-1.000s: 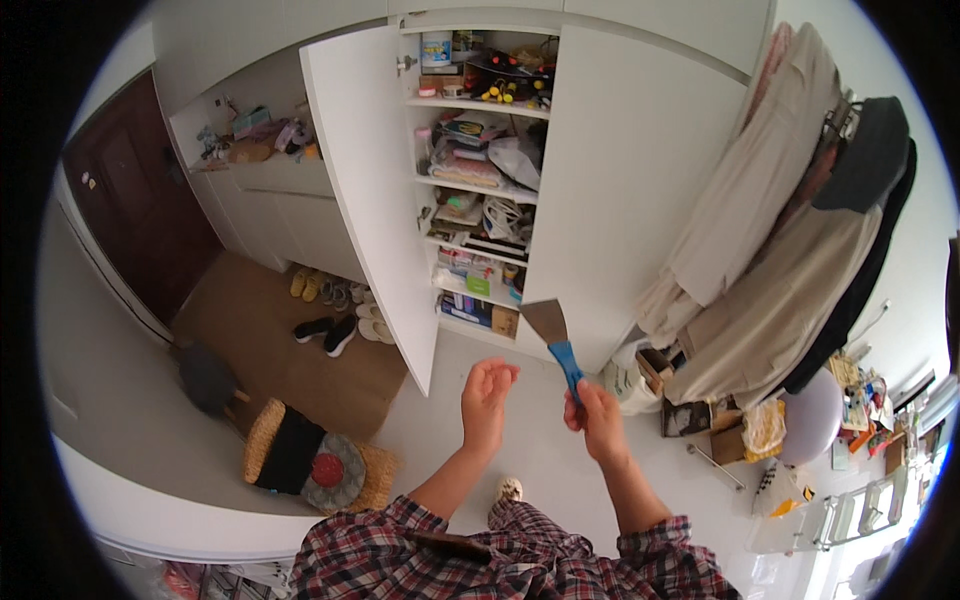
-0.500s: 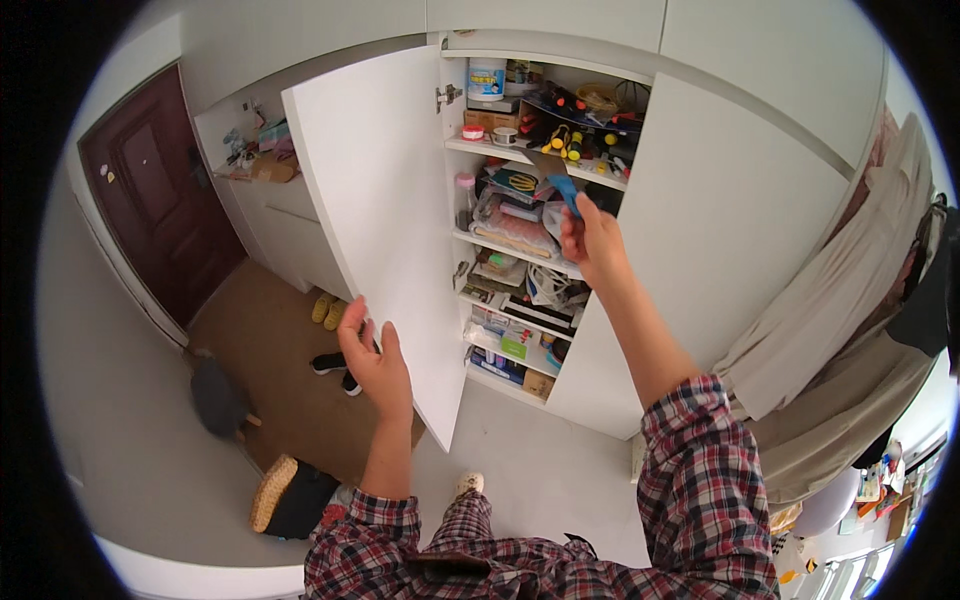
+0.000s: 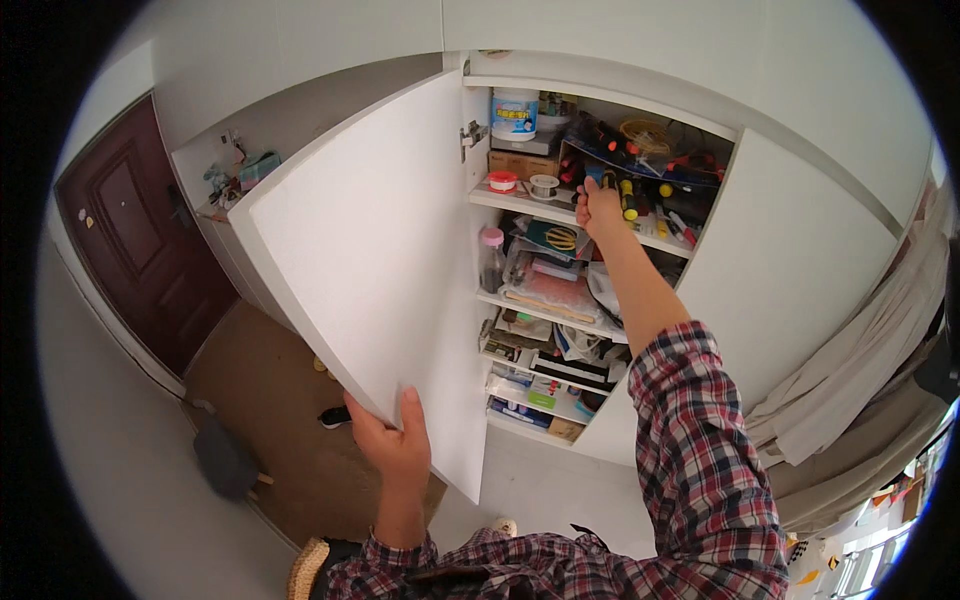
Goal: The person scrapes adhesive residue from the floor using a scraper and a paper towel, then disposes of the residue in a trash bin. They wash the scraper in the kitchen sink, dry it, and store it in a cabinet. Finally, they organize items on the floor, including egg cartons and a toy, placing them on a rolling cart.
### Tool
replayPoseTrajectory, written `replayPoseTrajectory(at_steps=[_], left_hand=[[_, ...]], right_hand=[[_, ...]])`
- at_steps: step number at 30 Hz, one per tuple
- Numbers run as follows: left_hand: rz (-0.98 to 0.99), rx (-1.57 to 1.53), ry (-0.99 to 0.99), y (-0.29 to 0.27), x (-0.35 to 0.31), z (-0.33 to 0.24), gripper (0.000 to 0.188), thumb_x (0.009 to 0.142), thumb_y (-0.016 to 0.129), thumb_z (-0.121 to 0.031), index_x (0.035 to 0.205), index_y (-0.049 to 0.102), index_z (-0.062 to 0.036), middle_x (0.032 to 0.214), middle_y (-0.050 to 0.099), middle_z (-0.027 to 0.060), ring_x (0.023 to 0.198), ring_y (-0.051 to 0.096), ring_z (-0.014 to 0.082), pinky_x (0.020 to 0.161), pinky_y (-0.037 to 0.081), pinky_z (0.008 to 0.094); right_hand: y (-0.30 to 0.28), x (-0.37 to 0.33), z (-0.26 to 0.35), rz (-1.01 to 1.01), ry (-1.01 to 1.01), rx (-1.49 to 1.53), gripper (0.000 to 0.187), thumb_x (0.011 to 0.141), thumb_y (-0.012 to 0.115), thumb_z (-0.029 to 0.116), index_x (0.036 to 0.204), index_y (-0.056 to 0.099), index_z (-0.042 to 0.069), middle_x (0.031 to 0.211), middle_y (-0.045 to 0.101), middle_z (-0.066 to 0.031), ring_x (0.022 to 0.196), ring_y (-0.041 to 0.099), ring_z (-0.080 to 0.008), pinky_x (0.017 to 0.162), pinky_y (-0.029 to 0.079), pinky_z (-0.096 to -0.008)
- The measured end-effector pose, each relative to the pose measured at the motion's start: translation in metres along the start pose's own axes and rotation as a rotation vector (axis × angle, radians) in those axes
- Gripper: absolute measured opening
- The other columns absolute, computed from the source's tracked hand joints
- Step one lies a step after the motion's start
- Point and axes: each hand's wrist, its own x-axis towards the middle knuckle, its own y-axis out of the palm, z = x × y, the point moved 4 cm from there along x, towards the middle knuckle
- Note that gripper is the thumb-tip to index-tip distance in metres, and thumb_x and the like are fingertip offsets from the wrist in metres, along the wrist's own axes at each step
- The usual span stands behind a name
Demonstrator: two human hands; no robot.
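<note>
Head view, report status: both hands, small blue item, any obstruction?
Left hand holds edge of flat white cabinet door. Right hand at white top shelf; small blue item mostly hidden, grip unclear. Possible snag: yellow and black handles alongside.

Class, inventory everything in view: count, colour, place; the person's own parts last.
cabinet door: 1, white, open, left of shelves
tub: 1, white and blue, top shelf
spool: 1, whitish, top shelf
bottle: 1, pink lid, second shelf
tools: several, yellow, black, orange, top shelf
clutter: too jumbled to count, mixed, shelves
house door: 1, dark red, far left
mat: 1, brown, floor
shoes: count unclear, black and yellow, mat
clothes: several, mostly beige, right
sleeves: 2, red checked, lower centre
left hand: 1, bare, cabinet door's edge
right hand: 1, bare, at top shelf
</note>
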Motion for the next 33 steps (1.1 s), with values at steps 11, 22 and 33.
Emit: replayPoseTrajectory(at_steps=[11,22,33], left_hand=[[0.295,-0.101,0.136,0.042,-0.01,-0.003,0.051,0.076,0.061,-0.005,0.118,0.037,0.0114,0.107,0.049,0.0224,0.095,0.053,0.0294,0.081,0.043,0.0351],[0.511,-0.349,0.41,0.163,-0.026,-0.037,0.083,0.073,0.06,-0.013,0.137,0.011,0.0062,0.142,0.009,0.0305,0.132,0.015,0.0447,0.105,0.018,0.0487],[0.888,-0.303,0.103,0.316,-0.038,0.014,0.086,0.075,0.06,-0.009,0.141,0.004,-0.005,0.148,0.0,0.0159,0.137,0.01,0.0304,0.1,0.035,0.0424]], right_hand=[[-0.025,-0.002,0.025,0.122,-0.204,-0.129,0.044,0.09,0.046,0.005,0.13,0.032,-0.004,0.095,0.059,-0.0172,0.077,0.059,-0.0219,0.069,0.052,-0.0326],[-0.18,-0.225,-0.071,0.109,-0.016,-0.398,0.026,0.09,0.051,0.017,0.109,0.058,0.0,0.085,0.061,-0.0042,0.067,0.055,-0.0084,0.062,0.047,-0.022],[-0.258,-0.39,-0.158,-0.254,0.203,-0.283,0.025,0.089,0.054,0.017,0.107,0.059,0.001,0.084,0.062,-0.0042,0.069,0.056,-0.0087,0.063,0.048,-0.022]])
